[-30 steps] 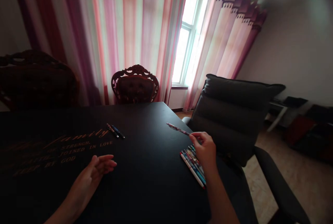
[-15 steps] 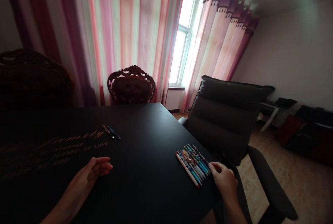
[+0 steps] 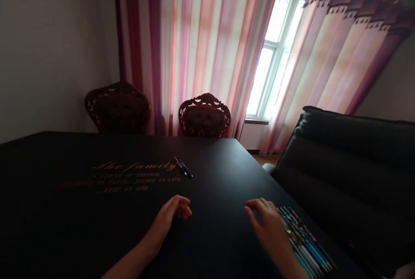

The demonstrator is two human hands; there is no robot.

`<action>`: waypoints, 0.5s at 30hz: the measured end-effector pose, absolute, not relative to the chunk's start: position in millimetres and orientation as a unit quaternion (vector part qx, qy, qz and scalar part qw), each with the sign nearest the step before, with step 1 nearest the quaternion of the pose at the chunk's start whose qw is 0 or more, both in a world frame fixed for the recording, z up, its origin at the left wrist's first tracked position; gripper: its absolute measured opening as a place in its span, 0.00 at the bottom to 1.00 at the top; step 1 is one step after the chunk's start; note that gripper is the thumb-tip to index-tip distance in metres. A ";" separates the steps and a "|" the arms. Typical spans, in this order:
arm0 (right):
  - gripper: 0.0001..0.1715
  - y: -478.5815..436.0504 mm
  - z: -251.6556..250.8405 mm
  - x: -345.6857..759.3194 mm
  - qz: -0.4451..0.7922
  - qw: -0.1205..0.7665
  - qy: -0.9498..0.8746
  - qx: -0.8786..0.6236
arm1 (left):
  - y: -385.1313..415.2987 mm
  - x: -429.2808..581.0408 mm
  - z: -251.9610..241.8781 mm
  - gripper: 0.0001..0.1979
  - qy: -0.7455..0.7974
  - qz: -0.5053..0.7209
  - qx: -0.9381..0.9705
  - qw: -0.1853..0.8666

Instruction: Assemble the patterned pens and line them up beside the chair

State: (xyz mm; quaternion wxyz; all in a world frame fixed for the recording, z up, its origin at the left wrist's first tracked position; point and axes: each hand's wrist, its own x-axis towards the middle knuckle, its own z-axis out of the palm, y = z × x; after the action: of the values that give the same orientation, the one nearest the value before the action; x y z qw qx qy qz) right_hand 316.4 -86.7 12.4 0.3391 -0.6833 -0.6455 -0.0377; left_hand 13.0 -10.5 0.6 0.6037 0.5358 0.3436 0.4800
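Observation:
My left hand (image 3: 169, 216) hovers over or rests on the black table, fingers loosely bent and nothing in them. My right hand (image 3: 268, 223) is open and empty, thumb apart from the fingers. Its wrist and forearm cover part of a row of pens (image 3: 309, 246) lying side by side near the table's right edge. Beyond my left hand, two pens (image 3: 183, 167) lie slanted next to each other, one dark blue and one patterned, close to the end of the printed lettering (image 3: 136, 166).
The dark table (image 3: 217, 244) carries gold-brown printed words at left. A black padded chair (image 3: 350, 175) stands against its right side. Two carved wooden chairs, one at left (image 3: 118, 108) and one in the middle (image 3: 205, 117), stand behind the far edge, before striped curtains (image 3: 201, 32).
My view has turned left. My right hand has left the pen row's right end and moved leftward across it, its fingers opening. My left hand keeps much the same shape.

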 end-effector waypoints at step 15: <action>0.06 98.0 16.3 158.9 0.110 0.398 -0.612 -0.674 | -5.6 11.7 -5.4 0.27 0.314 0.473 0.593 0.571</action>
State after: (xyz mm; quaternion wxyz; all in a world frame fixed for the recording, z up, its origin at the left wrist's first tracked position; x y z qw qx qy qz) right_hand 158.9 98.0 16.3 0.3978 -0.6743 -0.6124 0.1098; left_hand 11.7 -5.6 -5.4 0.5710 0.5932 0.3141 0.4727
